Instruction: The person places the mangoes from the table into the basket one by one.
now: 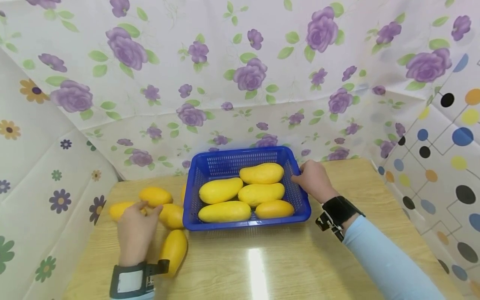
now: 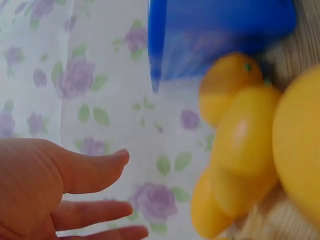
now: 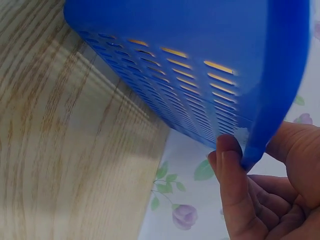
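Observation:
A blue plastic basket [image 1: 247,225] stands on the table with several yellow mangoes [image 1: 225,211] inside. My right hand [image 1: 315,180] pinches the rim at its right end; in the right wrist view the thumb and curled fingers [image 3: 234,182] grip that rim from both sides. On the left, my left hand [image 1: 136,231] hovers over a group of loose mangoes [image 1: 155,196], overlapping one mango [image 1: 119,209] in the head view. Its thumb [image 2: 97,172] and fingers are spread apart with nothing between them in the left wrist view.
Another loose mango [image 1: 174,250] lies nearest the front, beside the left forearm. One more mango [image 1: 183,193] is partly hidden behind the basket's left side. The wooden table [image 1: 300,266] is bounded by a flowered cloth wall [image 1: 210,96] behind and patterned sheets at both sides.

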### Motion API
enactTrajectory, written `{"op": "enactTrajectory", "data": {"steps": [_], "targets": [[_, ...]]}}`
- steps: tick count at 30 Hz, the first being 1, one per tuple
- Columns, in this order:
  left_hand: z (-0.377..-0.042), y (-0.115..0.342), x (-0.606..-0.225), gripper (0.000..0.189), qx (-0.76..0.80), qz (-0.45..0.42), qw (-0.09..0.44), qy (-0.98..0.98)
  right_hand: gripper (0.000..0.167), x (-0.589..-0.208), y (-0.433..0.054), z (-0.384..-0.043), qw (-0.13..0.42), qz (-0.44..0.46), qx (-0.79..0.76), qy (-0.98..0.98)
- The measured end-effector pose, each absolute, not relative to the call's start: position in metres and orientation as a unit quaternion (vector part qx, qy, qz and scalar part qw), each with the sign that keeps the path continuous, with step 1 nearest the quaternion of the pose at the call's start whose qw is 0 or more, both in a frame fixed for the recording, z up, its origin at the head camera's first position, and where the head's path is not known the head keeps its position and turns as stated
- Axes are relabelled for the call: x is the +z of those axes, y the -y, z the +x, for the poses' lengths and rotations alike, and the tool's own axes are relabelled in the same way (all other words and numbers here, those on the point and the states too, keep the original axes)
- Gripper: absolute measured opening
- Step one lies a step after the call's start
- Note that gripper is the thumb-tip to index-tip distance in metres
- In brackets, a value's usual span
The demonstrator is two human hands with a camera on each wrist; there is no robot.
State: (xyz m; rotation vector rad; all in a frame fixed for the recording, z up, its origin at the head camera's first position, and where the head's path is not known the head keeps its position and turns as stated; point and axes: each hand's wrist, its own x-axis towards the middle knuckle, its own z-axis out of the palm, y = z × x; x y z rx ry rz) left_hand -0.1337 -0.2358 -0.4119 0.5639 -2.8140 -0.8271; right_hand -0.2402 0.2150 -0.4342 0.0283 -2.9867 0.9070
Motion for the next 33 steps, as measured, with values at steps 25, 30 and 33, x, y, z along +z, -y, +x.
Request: {"op": "enactTrajectory", "data": {"steps": [25, 30, 33], "targets": [[-0.129, 0.225, -0.420, 0.101, -0.276, 0.104, -0.068, 0.953, 0.050, -0.435, -0.214, -0.239, 0.018, 0.007, 0.289, 0.957], [-0.118, 0.221, -0.422, 0.112, -0.272, 0.116, -0.112, 0.949, 0.049, -0.431, -0.213, -0.238, 0.009, 0.001, 0.284, 0.959], [-0.113, 0.219, -0.425, 0.116, -0.269, 0.128, -0.144, 0.944, 0.049, -0.430, -0.213, -0.237, 0.005, -0.002, 0.284, 0.959]]}}
